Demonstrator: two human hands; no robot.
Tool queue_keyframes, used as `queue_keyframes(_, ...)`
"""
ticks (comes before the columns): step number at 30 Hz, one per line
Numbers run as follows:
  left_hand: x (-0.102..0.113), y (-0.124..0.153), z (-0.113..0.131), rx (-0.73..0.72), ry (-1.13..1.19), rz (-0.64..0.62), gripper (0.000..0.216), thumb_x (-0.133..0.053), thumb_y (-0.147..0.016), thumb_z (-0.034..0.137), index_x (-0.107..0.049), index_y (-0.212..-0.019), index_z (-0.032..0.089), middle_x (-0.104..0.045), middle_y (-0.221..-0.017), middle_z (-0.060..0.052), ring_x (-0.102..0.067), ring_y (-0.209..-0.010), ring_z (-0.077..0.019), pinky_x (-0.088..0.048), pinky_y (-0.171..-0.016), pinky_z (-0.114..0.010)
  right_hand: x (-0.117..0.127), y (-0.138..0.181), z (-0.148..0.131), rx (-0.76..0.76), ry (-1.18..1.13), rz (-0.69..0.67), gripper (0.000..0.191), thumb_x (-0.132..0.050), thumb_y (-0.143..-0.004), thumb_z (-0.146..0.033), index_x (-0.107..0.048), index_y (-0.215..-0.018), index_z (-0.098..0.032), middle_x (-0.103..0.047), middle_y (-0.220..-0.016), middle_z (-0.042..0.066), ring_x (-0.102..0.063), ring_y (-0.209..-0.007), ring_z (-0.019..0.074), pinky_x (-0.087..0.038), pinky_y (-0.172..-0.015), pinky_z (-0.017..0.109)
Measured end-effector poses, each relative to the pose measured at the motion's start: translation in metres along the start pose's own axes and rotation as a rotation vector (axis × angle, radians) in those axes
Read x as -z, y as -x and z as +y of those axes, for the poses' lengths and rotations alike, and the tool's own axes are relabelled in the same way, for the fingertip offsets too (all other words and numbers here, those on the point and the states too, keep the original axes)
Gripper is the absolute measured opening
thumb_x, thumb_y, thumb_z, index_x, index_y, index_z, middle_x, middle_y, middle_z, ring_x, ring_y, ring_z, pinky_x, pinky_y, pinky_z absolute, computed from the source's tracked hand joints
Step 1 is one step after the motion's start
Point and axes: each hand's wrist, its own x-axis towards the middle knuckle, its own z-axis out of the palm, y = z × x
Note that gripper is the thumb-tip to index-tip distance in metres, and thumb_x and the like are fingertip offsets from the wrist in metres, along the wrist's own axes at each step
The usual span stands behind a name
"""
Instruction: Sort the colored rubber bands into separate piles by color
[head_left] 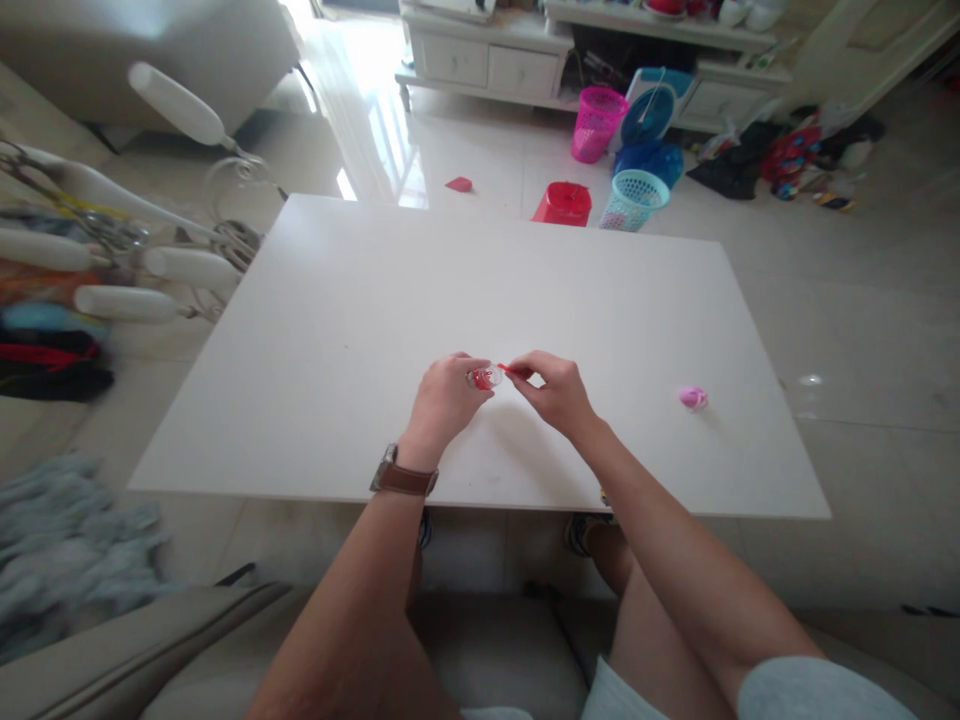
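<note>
My left hand [448, 398] is closed around a small clear container [487, 377] with red bits inside, its round mouth turned toward my other hand. Close beside that mouth, my right hand [551, 388] pinches a small red piece [505, 370] between thumb and fingertips; its exact kind is too small to make out. Both hands are above the middle of the white table [360, 300]. Off to the right on the tabletop lies a small pink-purple object [693, 398]. A brown-strapped watch [405, 478] is on my left wrist.
Beyond the far table edge stand a red bin [566, 203], a light blue basket [636, 195] and a pink basket [598, 122]. White lamp-like arms [187, 268] reach near the table's left edge. A small yellow item [604, 496] sits at the near edge, partly hidden by my right forearm.
</note>
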Motion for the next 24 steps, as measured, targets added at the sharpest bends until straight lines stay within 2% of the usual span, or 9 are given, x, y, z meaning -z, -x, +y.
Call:
queue_keyframes(4, -0.003, 0.001, 0.006, -0.021, -0.005, -0.044, 0.020, -0.074, -0.074, 0.020, -0.081, -0.092, 0.026, -0.074, -0.093, -0.006, -0.068, -0.087, -0.0226, -0.050, -0.082, -0.032, -0.004, 0.001, 0.002, 0.110, 0.079, -0.088, 0.019, -0.056, -0.099, -0.021, -0.073, -0.090, -0.020, -0.071, -0.092, 0.007, -0.063, -0.089, 0.0190, -0.050, -0.083, 0.032)
queue_keyframes(10, -0.005, -0.001, 0.008, -0.027, 0.083, -0.059, 0.022, -0.073, -0.075, 0.023, -0.081, -0.096, 0.024, -0.075, -0.095, -0.004, -0.067, -0.085, -0.0205, -0.051, -0.082, -0.032, -0.001, -0.001, 0.002, 0.157, 0.006, -0.085, 0.020, -0.057, -0.101, -0.026, -0.075, -0.093, -0.022, -0.063, -0.092, 0.006, -0.058, -0.089, 0.0186, -0.049, -0.079, 0.032)
queue_keyframes(15, -0.006, -0.002, 0.009, 0.041, 0.347, -0.086, 0.029, -0.073, -0.073, 0.024, -0.081, -0.100, 0.021, -0.077, -0.094, -0.004, -0.070, -0.088, -0.0207, -0.056, -0.086, -0.034, 0.008, -0.001, -0.010, 0.088, -0.065, -0.007, 0.018, -0.054, -0.099, -0.021, -0.072, -0.098, -0.022, -0.066, -0.093, 0.006, -0.059, -0.090, 0.0193, -0.050, -0.082, 0.034)
queue_keyframes(18, -0.007, -0.003, 0.009, 0.076, 0.487, -0.139, 0.026, -0.073, -0.072, 0.024, -0.081, -0.096, 0.019, -0.078, -0.092, -0.005, -0.072, -0.086, -0.0214, -0.059, -0.085, -0.036, 0.012, 0.000, -0.016, 0.067, -0.095, -0.056, 0.019, -0.053, -0.095, -0.016, -0.069, -0.103, -0.022, -0.070, -0.097, 0.005, -0.060, -0.096, 0.0207, -0.051, -0.087, 0.036)
queue_keyframes(21, -0.009, -0.004, 0.008, 0.101, 0.537, -0.152, 0.025, -0.074, -0.072, 0.026, -0.081, -0.096, 0.018, -0.078, -0.093, -0.006, -0.072, -0.088, -0.0225, -0.060, -0.086, -0.037, 0.016, 0.003, -0.017, 0.066, -0.085, -0.083, 0.021, -0.053, -0.092, -0.016, -0.067, -0.106, -0.022, -0.070, -0.102, 0.006, -0.059, -0.104, 0.0227, -0.051, -0.093, 0.039)
queue_keyframes(24, -0.010, -0.004, 0.008, 0.135, 0.544, -0.139, 0.031, -0.077, -0.070, 0.026, -0.080, -0.098, 0.016, -0.078, -0.096, -0.009, -0.072, -0.092, -0.0243, -0.060, -0.088, -0.040, 0.019, 0.006, -0.015, 0.071, -0.066, 0.007, 0.016, -0.054, -0.093, -0.020, -0.064, -0.105, -0.024, -0.069, -0.101, 0.006, -0.058, -0.103, 0.0237, -0.051, -0.091, 0.040)
